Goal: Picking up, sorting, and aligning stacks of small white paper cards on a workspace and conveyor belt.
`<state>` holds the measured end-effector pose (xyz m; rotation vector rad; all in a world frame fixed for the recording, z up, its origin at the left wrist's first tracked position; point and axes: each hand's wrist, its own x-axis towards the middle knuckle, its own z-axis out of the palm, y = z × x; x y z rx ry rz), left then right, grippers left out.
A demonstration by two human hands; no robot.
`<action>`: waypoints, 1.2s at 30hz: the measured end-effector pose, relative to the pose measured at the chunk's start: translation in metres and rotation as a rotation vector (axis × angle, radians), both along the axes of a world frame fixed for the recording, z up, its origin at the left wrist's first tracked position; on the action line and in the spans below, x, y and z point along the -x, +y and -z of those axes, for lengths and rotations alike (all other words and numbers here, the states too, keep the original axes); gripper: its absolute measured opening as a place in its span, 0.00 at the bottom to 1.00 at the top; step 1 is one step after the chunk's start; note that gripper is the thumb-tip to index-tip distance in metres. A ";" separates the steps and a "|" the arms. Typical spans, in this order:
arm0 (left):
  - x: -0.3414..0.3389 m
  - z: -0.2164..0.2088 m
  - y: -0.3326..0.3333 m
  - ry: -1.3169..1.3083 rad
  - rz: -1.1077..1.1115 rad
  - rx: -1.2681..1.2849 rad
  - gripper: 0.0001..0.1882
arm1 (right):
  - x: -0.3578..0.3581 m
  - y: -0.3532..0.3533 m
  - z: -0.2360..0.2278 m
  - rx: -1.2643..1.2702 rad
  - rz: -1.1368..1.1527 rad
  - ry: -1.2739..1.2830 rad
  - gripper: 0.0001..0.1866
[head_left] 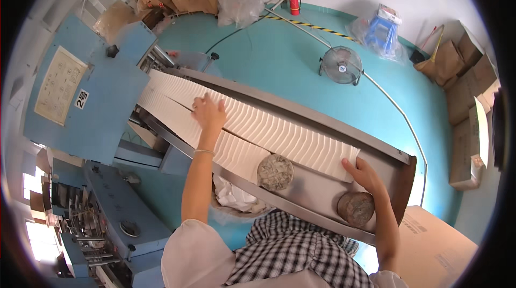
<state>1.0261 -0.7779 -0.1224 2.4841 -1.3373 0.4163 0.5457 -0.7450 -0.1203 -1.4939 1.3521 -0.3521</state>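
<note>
Two long rows of thin white folded paper lie side by side in a metal trough. The far paper row (279,132) reaches further right than the near paper row (242,153). My left hand (209,113) rests on top around the seam between the rows, its fingers bent and apart. At the right end of the far row, my right hand (365,174) grips the end sheets, thumb on top; its other fingers are partly hidden. A round, mottled weight (275,172) stands against the near row's end. Another round brownish weight (356,209) sits beside my right wrist.
The metal trough (400,156) slopes from a blue machine (80,94) at left toward a cardboard box (435,245) at lower right. Under its near side is a bin (236,196) with white scraps. A floor fan (342,65) stands beyond. Cartons (467,132) line the right wall.
</note>
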 end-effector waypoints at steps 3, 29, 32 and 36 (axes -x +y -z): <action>-0.032 0.004 0.004 0.043 -0.039 -0.011 0.19 | 0.000 0.002 0.006 0.030 0.032 -0.085 0.38; -0.029 0.019 0.000 -0.091 -0.019 -0.016 0.18 | -0.009 0.001 0.010 0.007 -0.014 0.011 0.44; -0.016 0.010 -0.003 -0.033 -0.034 -0.005 0.21 | -0.009 0.002 0.010 0.014 0.008 0.084 0.44; -0.001 0.005 -0.007 -0.031 -0.014 -0.021 0.29 | -0.002 -0.003 -0.022 -0.074 -0.047 0.263 0.44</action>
